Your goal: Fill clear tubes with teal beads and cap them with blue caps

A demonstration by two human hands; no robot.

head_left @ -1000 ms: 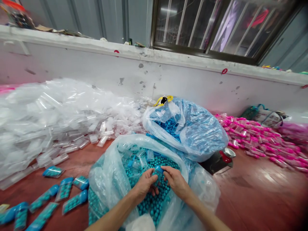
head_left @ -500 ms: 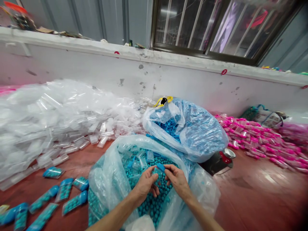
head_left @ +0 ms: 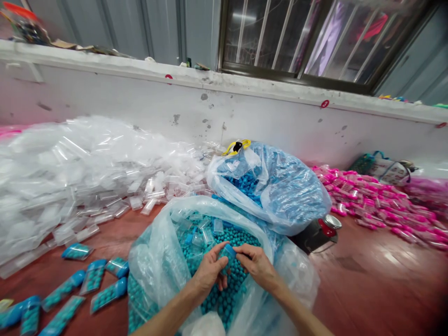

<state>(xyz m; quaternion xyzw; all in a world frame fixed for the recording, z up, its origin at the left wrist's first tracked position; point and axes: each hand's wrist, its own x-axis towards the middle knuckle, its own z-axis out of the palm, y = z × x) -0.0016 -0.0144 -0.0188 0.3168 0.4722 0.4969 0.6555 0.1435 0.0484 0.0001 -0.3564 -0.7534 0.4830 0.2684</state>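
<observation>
Over an open plastic bag [head_left: 159,261] full of teal beads [head_left: 222,301], my two hands meet at a small clear container with a blue cap [head_left: 229,252]. My left hand [head_left: 209,269] is closed round the clear body, its thumb in front. My right hand [head_left: 258,265] pinches at the blue cap, with fingertips pressed to its right side. How firmly the cap sits on the body cannot be made out. Several empty clear containers [head_left: 203,234] lie on the beads behind my hands.
Capped containers filled with teal beads [head_left: 94,276] lie on the red floor at left. Behind them rises a heap of clear empties [head_left: 105,172]. A bag of blue caps [head_left: 290,186], a dark jar [head_left: 319,233] and pink-capped containers [head_left: 371,198] stand beyond and right.
The capped container has tilted and shifted slightly left and down. My right hand has moved a little lower, its fingers now more bunched at the cap.
</observation>
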